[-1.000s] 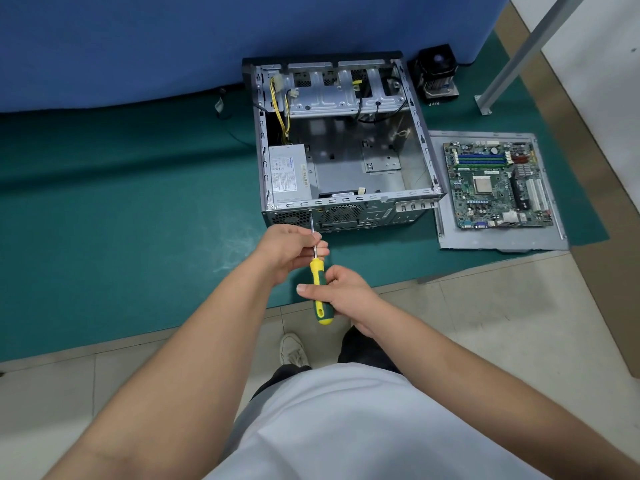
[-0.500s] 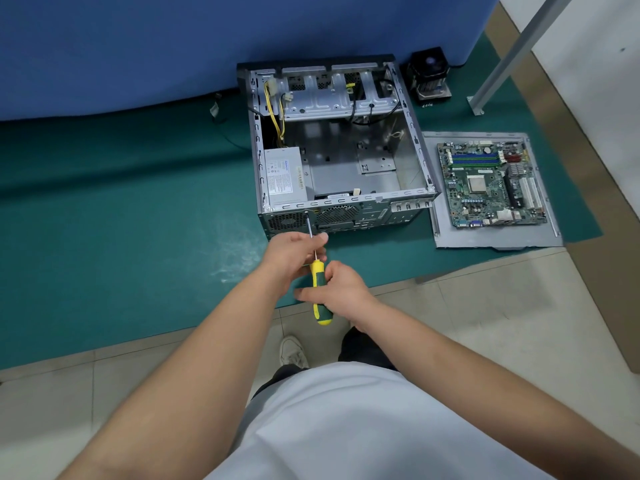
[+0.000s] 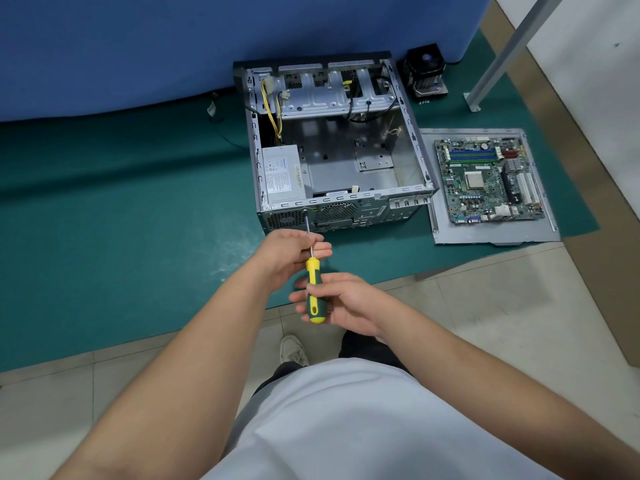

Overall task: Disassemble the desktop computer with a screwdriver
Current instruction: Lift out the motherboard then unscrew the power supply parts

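1. The desktop computer case [image 3: 339, 150] lies open on its side on the green mat [image 3: 121, 220], its rear panel facing the person, with a grey power supply [image 3: 282, 174] in its near left corner
2. The screwdriver [image 3: 313, 289], yellow and green in the handle, points up at that rear panel; its tip meets the panel beside the power supply's vent
3. The right hand [image 3: 346, 301] grasps the handle, fingers curled round it
4. The left hand [image 3: 294, 249] pinches the metal shaft just above the handle, close to the case
5. To the right of the case, a motherboard [image 3: 486, 180] lies flat on a grey side panel [image 3: 495, 233], just beside the case
6. A black cooler fan [image 3: 426, 76] stands behind the case's far right corner, near the blue wall [image 3: 138, 46]
7. A white shoe [image 3: 292, 349] shows on the tiled floor below the hands
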A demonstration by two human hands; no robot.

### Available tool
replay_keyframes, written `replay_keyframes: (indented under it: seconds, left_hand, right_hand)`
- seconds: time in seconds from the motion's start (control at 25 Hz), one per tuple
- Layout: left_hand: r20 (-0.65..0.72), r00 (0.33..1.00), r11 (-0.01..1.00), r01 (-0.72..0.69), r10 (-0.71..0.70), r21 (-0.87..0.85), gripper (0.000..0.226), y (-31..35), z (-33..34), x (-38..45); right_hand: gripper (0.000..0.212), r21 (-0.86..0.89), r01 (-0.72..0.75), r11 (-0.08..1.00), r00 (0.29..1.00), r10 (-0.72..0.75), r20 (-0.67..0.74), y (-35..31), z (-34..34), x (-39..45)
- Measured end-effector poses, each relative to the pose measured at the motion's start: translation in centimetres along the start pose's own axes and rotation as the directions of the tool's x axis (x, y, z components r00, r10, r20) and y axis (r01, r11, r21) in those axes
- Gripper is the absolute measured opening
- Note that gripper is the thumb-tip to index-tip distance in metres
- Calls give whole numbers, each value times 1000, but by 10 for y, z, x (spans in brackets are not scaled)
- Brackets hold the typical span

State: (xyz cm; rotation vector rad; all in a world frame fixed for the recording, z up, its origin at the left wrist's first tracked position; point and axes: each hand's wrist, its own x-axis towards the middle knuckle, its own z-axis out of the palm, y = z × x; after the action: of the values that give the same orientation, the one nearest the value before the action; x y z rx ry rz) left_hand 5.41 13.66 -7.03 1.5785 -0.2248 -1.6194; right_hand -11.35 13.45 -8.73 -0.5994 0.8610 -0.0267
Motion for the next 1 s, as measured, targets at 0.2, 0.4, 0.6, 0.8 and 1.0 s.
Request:
replay_keyframes:
  seconds: [0.2, 0.4, 0.6, 0.8, 1.0]
  left_hand:
    - [-133, 990, 995, -21, 34, 99, 17, -1, 11, 1]
    - [-194, 980, 997, -34, 48, 76, 15, -6, 11, 6]
    - [-33, 999, 999, -11, 10, -36, 21, -3, 3, 3]
    - [-185, 982, 983, -58, 25, -175, 7, 16, 18, 14]
    - [-359, 933, 973, -102, 20, -209, 6, 18, 29, 30]
  right_hand:
    - [54, -573, -47, 818, 920, -188, -344, -4, 11, 9]
    - [36, -194, -2, 981, 976, -40, -212, -3, 20, 7]
    - [29, 203, -45, 978, 999, 49, -12, -4, 10, 0]
    - [16, 162, 46, 986, 985, -18, -171, -2, 16, 2]
    - [15, 5, 45, 999, 969, -42, -242, -3, 18, 3]
